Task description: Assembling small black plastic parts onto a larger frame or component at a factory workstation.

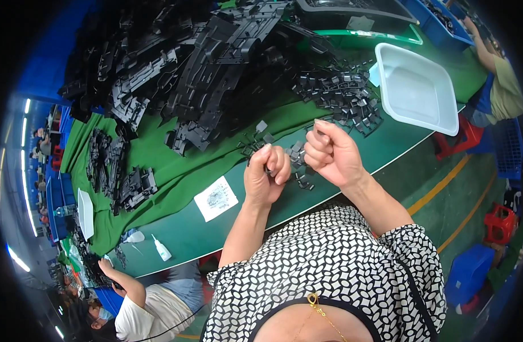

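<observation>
My left hand (266,175) is closed over the front part of the table, its thumb and fingers curled together; a bit of something dark shows between them, too small to name. Close by on the right, my right hand (334,155) is curled with thumb against forefinger, and whatever it may hold is hidden. Small black plastic clips (305,181) lie on the table between and below the hands. Just beyond my left hand is a little cluster of thin black pieces (248,147). A larger heap of small black plastic parts (344,94) lies past my right hand.
Large black molded panels (207,77) are piled on green cloth (167,165). A white plastic basin (418,94) stands at right. A white paper sheet (216,198) and a small white bottle (161,248) lie at left. A co-worker (153,308) sits at lower left, another person (503,85) at upper right.
</observation>
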`<state>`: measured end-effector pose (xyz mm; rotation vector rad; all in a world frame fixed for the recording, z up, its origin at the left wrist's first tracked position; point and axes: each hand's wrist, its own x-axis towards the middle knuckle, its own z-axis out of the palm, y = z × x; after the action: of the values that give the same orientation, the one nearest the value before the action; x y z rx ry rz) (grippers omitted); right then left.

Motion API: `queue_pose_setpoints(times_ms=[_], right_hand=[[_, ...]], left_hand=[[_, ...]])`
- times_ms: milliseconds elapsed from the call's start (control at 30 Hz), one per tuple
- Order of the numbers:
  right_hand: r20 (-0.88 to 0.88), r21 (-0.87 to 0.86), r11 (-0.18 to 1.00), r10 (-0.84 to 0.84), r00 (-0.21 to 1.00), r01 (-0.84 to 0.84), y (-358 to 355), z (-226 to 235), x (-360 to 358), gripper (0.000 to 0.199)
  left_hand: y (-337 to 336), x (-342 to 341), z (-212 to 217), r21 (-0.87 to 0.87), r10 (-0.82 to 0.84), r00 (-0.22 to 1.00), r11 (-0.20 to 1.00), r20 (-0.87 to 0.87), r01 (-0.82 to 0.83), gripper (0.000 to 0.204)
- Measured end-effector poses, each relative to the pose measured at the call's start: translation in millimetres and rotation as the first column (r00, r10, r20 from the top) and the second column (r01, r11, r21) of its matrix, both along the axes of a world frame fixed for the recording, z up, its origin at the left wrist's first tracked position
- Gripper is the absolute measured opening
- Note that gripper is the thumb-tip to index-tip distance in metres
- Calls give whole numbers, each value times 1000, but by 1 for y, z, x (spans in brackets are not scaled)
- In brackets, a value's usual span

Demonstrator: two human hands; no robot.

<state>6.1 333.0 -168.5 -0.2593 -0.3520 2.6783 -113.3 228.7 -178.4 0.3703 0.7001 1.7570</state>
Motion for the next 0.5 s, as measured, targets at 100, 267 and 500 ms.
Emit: queue_pose_setpoints(times_ms=[100, 267, 500], right_hand=[[301, 254, 954, 78, 950, -158, -3, 7, -3, 27], [368, 455, 845, 107, 924, -279, -1, 10, -4, 31], [363, 612, 738, 60, 930, -286, -6, 9, -5, 34]], left_hand=[[-2, 2, -5, -16, -65, 967, 998, -245, 63, 36], [-5, 4, -1, -197, -116, 938, 979, -328, 52, 32], [-3, 2, -8, -194, -104, 956, 980, -273, 52, 37]])
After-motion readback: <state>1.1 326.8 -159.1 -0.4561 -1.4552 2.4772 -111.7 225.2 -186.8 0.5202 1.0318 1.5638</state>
